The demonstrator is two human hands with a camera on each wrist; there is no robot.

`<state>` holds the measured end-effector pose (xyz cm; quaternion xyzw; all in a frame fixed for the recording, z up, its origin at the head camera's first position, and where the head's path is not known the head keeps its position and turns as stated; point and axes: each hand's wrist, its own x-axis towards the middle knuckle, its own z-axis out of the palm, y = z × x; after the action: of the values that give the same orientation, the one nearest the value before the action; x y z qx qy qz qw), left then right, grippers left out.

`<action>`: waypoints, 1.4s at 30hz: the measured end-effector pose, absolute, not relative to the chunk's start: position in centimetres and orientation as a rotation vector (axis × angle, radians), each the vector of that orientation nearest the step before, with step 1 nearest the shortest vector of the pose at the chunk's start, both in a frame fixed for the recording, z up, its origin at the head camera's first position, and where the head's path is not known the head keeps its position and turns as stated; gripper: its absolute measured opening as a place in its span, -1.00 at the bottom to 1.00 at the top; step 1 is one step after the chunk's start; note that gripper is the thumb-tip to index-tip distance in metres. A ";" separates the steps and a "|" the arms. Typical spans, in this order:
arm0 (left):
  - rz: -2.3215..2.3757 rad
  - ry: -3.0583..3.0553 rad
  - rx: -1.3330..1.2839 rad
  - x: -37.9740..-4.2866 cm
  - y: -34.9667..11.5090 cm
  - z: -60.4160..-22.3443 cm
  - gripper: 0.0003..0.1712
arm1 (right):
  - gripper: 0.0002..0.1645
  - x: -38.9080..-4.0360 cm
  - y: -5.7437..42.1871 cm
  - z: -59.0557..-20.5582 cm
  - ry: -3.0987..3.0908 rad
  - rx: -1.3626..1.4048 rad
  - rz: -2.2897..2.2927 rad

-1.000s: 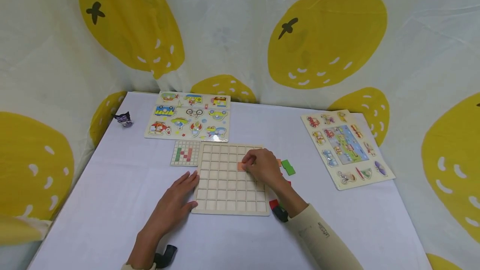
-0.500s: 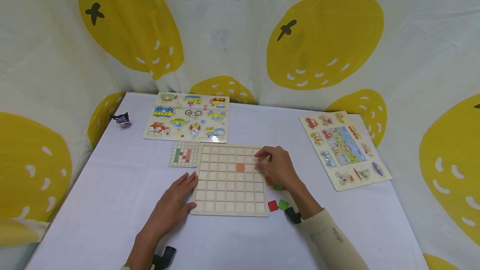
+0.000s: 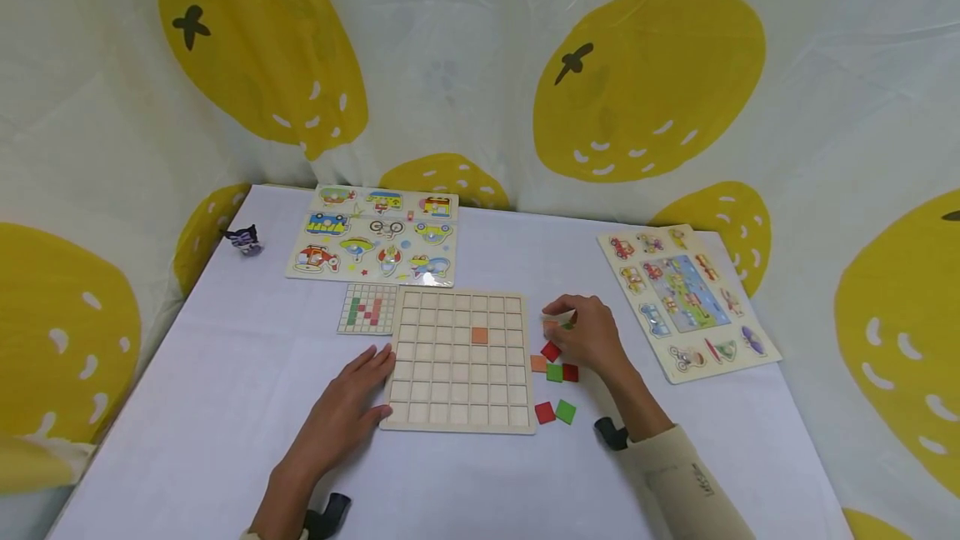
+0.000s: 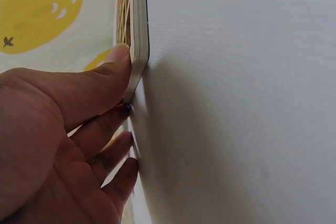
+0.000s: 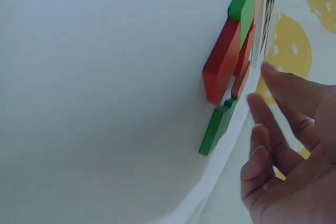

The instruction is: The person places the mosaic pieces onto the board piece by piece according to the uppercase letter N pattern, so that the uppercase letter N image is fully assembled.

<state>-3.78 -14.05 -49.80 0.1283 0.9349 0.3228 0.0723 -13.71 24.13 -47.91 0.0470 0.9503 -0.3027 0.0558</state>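
A wooden grid board lies flat on the table, one orange tile in its upper right part. My left hand rests at the board's left edge; in the left wrist view its thumb touches the corner and the other fingers stretch along the side. Right of the board, my right hand hovers at an orange tile, thumb and fingertips apart in the right wrist view, holding nothing. Below it lie a red tile, a green tile and several others, including a green one in the right wrist view.
A small pattern card with coloured squares sits against the board's upper left. Behind it lies a vehicle puzzle; another picture puzzle is at the right. A small dark figurine stands far left. A fruit-print curtain hangs behind the table.
My right hand has let go of the orange tile, which now sits in a board cell, and has moved right to the loose tiles. My left hand stays at the board's edge.
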 end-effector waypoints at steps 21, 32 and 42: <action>0.973 2.801 0.377 -3.7 -14.0 -49.7 -0.04 | -0.84 -14.0 23.8 -48.3 2.909 0.079 -0.879; 0.977 2.802 0.385 -3.8 -14.1 -49.8 -0.03 | -0.81 -12.8 21.7 -47.2 2.874 0.144 -1.032; 0.986 2.805 0.407 -3.8 -14.2 -49.7 -0.04 | -0.80 -11.5 18.7 -47.4 2.819 0.028 -1.138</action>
<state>-3.79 -14.16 -49.70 0.1354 0.9324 0.3277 0.0702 -11.47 18.69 -47.39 0.0093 0.9260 -0.3740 0.0507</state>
